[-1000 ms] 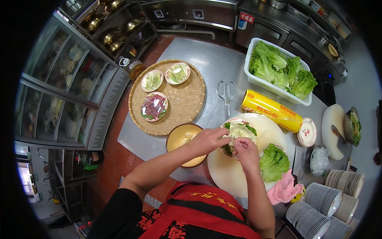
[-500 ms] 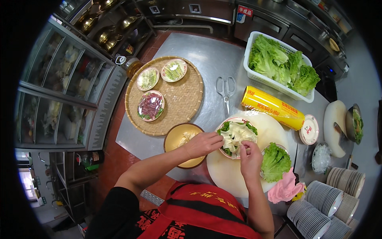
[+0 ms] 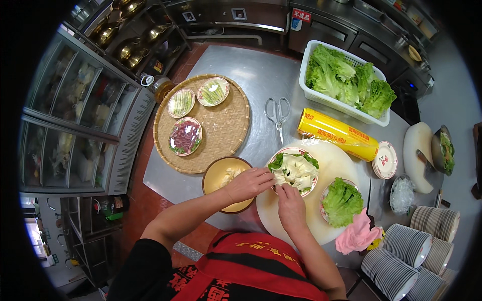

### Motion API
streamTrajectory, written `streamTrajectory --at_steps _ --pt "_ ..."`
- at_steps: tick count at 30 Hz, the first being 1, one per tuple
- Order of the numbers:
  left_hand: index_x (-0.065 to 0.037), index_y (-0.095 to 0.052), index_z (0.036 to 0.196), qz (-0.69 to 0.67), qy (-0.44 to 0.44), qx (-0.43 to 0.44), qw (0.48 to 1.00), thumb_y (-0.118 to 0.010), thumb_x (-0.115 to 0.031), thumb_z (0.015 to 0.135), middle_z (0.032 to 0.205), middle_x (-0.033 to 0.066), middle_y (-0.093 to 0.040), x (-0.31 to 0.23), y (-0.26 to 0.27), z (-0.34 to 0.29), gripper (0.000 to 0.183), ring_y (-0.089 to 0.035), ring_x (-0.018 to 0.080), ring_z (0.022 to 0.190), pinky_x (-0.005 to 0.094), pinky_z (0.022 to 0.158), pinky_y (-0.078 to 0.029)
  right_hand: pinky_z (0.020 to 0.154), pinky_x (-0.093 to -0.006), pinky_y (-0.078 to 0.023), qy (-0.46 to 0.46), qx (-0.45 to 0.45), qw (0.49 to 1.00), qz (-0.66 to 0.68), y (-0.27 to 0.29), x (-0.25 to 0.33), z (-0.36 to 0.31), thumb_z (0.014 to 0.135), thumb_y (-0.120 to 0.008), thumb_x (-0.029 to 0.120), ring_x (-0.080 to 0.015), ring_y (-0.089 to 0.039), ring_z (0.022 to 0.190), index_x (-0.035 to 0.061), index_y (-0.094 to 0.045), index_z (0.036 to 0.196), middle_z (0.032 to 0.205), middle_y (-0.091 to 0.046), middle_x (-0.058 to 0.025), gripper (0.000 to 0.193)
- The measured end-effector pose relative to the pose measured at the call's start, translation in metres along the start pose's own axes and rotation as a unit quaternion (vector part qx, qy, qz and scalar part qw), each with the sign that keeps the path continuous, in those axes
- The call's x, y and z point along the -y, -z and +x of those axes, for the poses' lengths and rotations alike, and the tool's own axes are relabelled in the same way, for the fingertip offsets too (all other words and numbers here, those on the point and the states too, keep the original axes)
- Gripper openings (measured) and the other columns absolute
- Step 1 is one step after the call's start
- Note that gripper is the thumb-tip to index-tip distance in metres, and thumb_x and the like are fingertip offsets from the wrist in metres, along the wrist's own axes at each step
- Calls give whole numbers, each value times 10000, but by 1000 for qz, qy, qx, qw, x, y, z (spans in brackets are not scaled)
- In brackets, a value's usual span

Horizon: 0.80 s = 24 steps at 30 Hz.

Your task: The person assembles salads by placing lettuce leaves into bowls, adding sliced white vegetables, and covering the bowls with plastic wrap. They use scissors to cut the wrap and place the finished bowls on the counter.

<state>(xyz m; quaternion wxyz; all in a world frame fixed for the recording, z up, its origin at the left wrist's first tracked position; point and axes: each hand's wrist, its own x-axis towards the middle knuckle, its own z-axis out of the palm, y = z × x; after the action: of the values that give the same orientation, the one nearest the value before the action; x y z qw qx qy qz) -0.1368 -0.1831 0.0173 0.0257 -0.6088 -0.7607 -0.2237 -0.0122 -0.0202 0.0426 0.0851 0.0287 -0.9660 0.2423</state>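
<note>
A plate holds pale cream, folded slices laid over green lettuce leaves. At its near left rim my two hands meet with their fingertips close together. My left hand reaches across the front of a yellow bowl and pinches at the edge of the slices. My right hand comes up from below, fingers pressed together on a pale slice. The fingers partly hide what they grip. More pale pieces lie in the yellow bowl, partly covered by my left hand.
A plate of lettuce and the plate I work at share a round white board. Beyond lie scissors, a yellow wrap roll and a lettuce basket. A woven tray holds three wrapped plates; a pink cloth sits right.
My right hand has moved left along the plate's near rim to my left hand. The slices lie rearranged, with the front one shifted left. The whole view has shifted slightly.
</note>
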Motion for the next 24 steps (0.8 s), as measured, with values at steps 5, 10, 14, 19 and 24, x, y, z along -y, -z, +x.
streamTrajectory --at_steps 5,10,14,19,24 --pt "-35 -628 1070 -35 23 -36 998 -613 -60 739 1084 92 -609 -2 4 4 333 -586 260 1035 356 821 -506 784 -376 -493 -51 -2 998 40 11 7 2 808 -563 11 -291 -584 912 25 -607 1080 1010 -579 -127 276" --pt "-50 -639 1042 -86 114 -99 985 -626 -41 781 1086 112 -605 -3 20 3 262 -594 293 992 370 821 -509 752 -388 -512 -87 -118 985 94 33 6 -3 846 -580 2 -312 -614 897 29 -641 1045 991 -603 -152 211" --pt "-42 -669 979 -102 297 -188 931 -655 -31 822 995 123 -616 7 45 -20 158 -628 272 863 362 731 -523 756 -384 -506 -173 -147 969 96 44 -11 -20 840 -612 -23 -320 -615 884 33 -648 1026 980 -604 -148 198" --pt "-21 -668 925 -80 453 -105 882 -680 -82 816 856 146 -604 15 56 -85 125 -614 302 739 392 658 -502 681 -363 -511 -150 -72 976 138 35 5 -29 840 -620 -25 -303 -621 839 20 -643 1004 952 -606 -148 172" --pt "-18 -650 889 -78 470 -34 879 -689 -113 794 847 168 -587 -13 29 -113 140 -597 368 784 434 695 -492 712 -385 -512 -110 -34 976 183 22 29 -29 841 -623 -11 -320 -626 808 32 -646 1008 925 -608 -143 174"
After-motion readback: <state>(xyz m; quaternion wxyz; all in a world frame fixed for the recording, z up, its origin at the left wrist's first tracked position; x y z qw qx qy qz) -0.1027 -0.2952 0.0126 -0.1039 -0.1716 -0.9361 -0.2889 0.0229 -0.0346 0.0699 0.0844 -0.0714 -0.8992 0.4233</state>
